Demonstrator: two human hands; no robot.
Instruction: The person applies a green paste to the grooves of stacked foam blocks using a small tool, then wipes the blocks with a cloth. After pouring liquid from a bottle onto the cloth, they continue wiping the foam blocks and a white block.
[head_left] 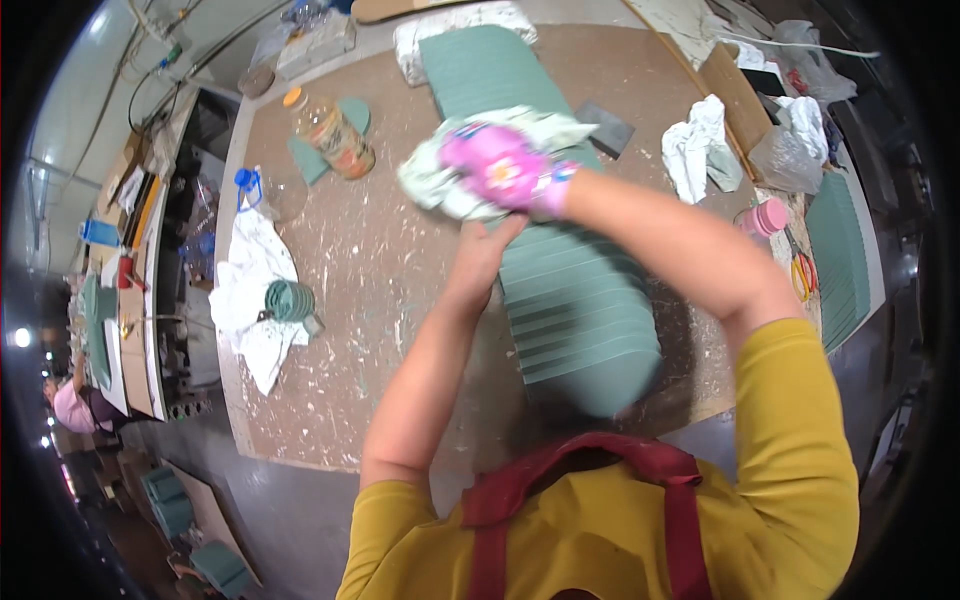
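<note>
A long fanned row of overlapping green pieces with rounded ends (575, 290) lies across the table, running from near my body to the far side. My right hand (505, 170), in a pink flowered glove, is closed on a crumpled pale cloth (430, 180) and presses it onto the middle of the row. Just below the glove, my bare left hand (487, 245) is at the row's left edge. Its thumb shows against the glove's cuff, while the cloth and glove hide most of its fingers. The row's near end is blurred.
The brown table (400, 300) is paint-spotted. At left stand a bottle with an orange cap (335, 135), a white cloth (255, 290) and a ribbed green roll (290, 300). To the right are a dark block (607, 130), a white rag (695, 150), a pink-lidded bottle (765, 217) and scissors (803, 272).
</note>
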